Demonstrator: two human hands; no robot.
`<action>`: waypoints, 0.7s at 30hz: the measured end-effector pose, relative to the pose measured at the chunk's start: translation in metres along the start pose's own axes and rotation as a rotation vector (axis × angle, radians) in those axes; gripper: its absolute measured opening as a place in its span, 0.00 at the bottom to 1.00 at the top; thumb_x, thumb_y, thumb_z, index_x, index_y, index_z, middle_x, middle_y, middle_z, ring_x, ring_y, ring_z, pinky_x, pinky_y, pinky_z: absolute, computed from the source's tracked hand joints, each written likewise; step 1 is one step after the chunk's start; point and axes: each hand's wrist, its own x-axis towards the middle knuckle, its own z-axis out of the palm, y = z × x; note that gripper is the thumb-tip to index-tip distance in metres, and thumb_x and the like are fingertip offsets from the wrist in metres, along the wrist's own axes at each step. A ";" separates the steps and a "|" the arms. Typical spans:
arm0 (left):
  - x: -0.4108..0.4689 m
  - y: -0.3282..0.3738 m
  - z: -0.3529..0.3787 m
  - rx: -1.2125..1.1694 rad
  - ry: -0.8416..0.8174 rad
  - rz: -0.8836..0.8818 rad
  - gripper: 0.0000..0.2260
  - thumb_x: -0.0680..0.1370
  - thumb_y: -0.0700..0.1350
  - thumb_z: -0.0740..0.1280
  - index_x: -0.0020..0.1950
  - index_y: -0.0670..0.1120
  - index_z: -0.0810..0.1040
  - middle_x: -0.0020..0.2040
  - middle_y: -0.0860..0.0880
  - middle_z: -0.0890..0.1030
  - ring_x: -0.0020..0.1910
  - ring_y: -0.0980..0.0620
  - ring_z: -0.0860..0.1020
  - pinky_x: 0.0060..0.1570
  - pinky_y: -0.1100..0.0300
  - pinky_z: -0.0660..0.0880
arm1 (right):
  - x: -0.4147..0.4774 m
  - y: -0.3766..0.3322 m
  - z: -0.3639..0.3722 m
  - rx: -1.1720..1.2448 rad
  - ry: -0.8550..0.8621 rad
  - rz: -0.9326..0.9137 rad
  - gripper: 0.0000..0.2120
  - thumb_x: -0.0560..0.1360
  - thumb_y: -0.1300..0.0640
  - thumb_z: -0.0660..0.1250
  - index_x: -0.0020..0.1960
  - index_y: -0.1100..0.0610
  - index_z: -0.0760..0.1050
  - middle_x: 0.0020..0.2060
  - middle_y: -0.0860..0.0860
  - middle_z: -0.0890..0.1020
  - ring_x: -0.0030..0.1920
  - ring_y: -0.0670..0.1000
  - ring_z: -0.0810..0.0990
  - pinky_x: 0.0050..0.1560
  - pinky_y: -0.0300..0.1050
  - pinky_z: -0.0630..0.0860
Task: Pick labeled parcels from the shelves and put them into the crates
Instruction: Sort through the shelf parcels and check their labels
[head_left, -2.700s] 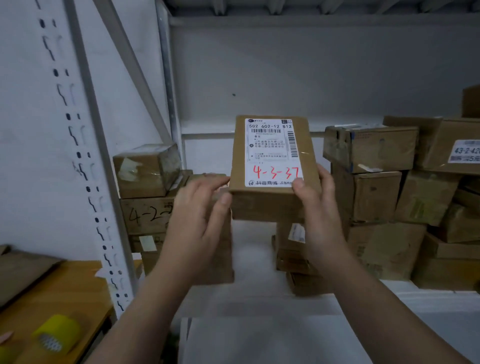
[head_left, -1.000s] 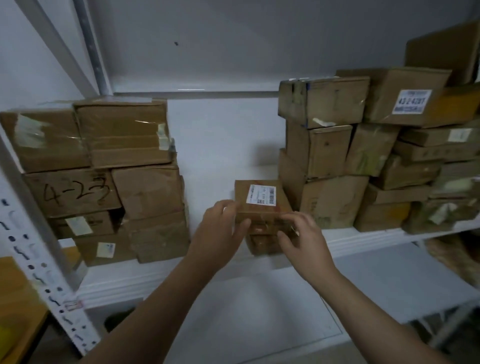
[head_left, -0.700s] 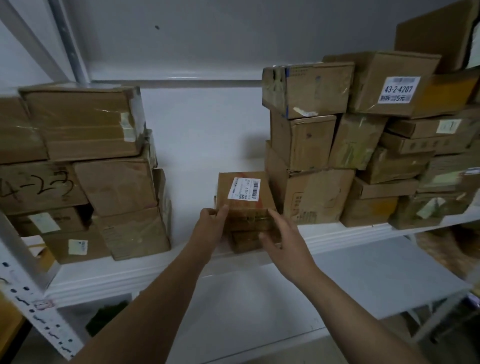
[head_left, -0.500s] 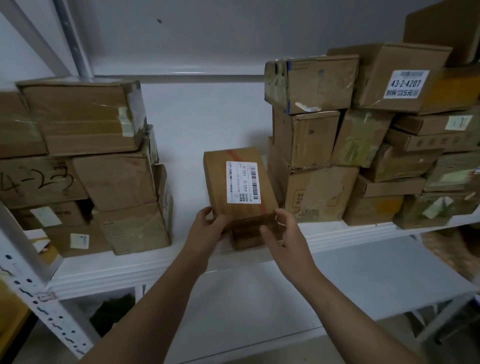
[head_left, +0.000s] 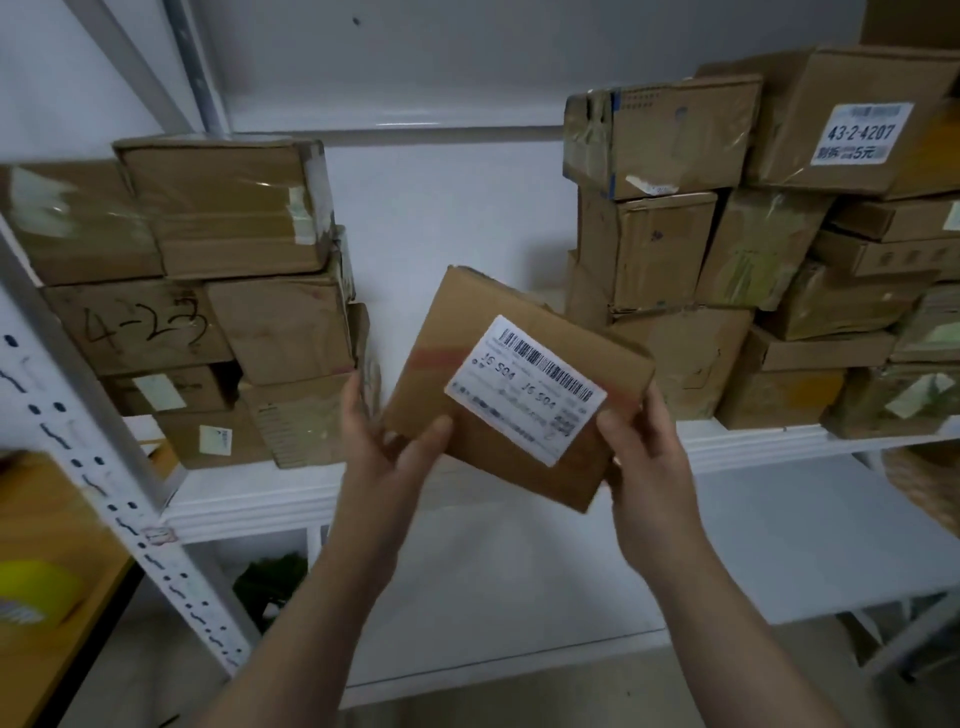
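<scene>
Item: labeled parcel (head_left: 519, 395), flat brown cardboard, with a red stripe across its face. You hold it in the air in front of the shelf (head_left: 249, 499), clear of the board, tilted so its upper left corner points away from you. Its white barcode label (head_left: 530, 384) faces you and runs slantwise; the print is too blurred to read.

Left hand (head_left: 387, 457): at the parcel's lower left corner. Your thumb presses on the front face and your fingers curl up behind the left edge, clamping the cardboard between them. The forearm rises from the bottom of the view.

Right hand (head_left: 644, 457): at the parcel's right edge. Your thumb lies on the face just beside the label's lower corner, with the fingers wrapped behind and out of sight. The grip is closed on the edge.

Left of the parcel: a stack of boxes (head_left: 208, 291), one hand-marked "4-23" (head_left: 140, 327).

Right of the parcel: a taller stack (head_left: 727, 260), its top box labeled "43-2-4207" (head_left: 857, 130).

Below the parcel: a lower white shelf board (head_left: 779, 530).

Far left of the parcel: a perforated upright (head_left: 104, 467), and a yellow roll (head_left: 36, 592) on a wooden surface (head_left: 52, 519).
</scene>
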 end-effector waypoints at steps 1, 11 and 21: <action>0.002 0.005 -0.005 0.008 0.018 0.026 0.38 0.69 0.49 0.70 0.75 0.57 0.55 0.64 0.48 0.75 0.60 0.52 0.77 0.53 0.59 0.77 | 0.003 -0.003 -0.002 0.016 0.015 0.001 0.31 0.70 0.52 0.73 0.71 0.48 0.68 0.61 0.48 0.80 0.62 0.51 0.78 0.63 0.58 0.74; -0.007 0.008 -0.004 -0.025 0.006 0.112 0.19 0.71 0.48 0.66 0.62 0.47 0.74 0.57 0.47 0.81 0.54 0.53 0.81 0.48 0.61 0.79 | 0.012 -0.021 0.005 -0.003 0.123 -0.083 0.12 0.75 0.59 0.68 0.57 0.52 0.74 0.49 0.48 0.84 0.49 0.46 0.83 0.46 0.40 0.81; -0.024 0.007 -0.001 -0.029 0.098 0.101 0.22 0.71 0.49 0.66 0.64 0.49 0.73 0.56 0.49 0.81 0.54 0.52 0.81 0.52 0.58 0.79 | 0.010 -0.026 0.006 -0.016 0.046 -0.097 0.17 0.66 0.50 0.70 0.55 0.48 0.75 0.52 0.49 0.83 0.53 0.50 0.82 0.50 0.47 0.81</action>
